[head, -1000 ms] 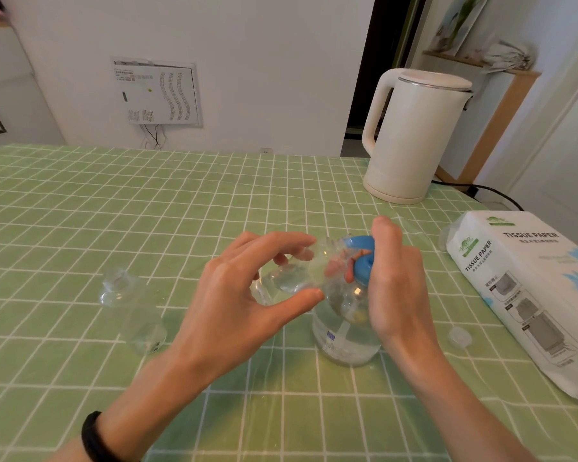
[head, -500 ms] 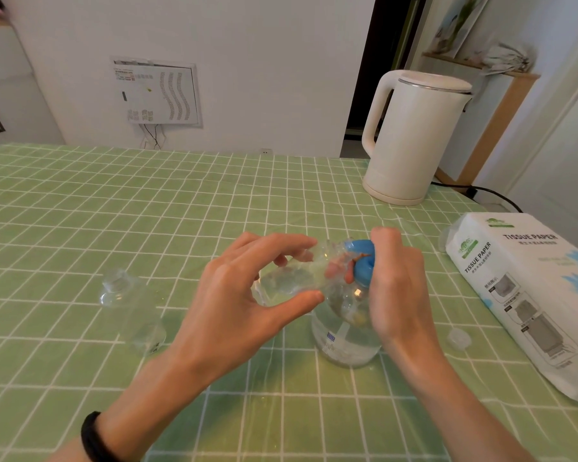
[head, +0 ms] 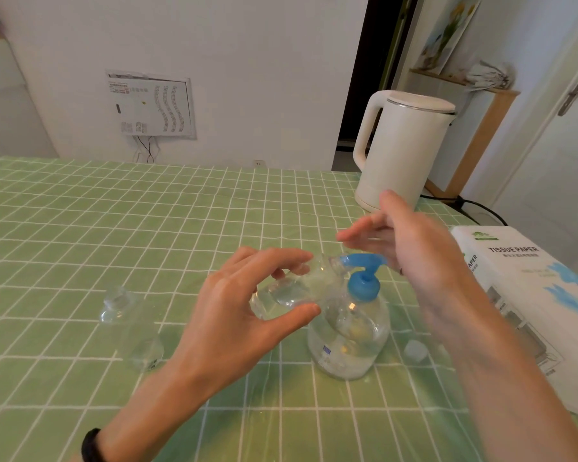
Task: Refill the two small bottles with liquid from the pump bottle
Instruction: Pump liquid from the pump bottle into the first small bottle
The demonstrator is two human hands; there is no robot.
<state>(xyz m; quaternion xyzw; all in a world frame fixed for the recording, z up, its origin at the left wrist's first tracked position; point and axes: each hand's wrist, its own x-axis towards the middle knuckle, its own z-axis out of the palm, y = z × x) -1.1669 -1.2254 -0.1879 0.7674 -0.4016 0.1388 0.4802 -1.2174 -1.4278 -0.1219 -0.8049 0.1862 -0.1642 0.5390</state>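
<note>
My left hand [head: 247, 315] pinches one small bottle [head: 297, 288] between thumb and fingers, tilted on its side with its mouth right at the blue pump nozzle [head: 364, 263] of the pump bottle [head: 349, 338], which stands on the green checked table [head: 147, 228]. Some clear liquid sits inside that small bottle, so I judge the first refill is under way, though I cannot tell how full it is. My right hand [head: 411, 255] hovers above the pump head, fingers spread and holding nothing. The second small bottle [head: 131, 325] lies on the table to the left, well apart, and looks empty; I judge it is not yet filled. A small cap [head: 415, 350] rests near the tissue pack [head: 531, 295], so capping also remains.
</note>
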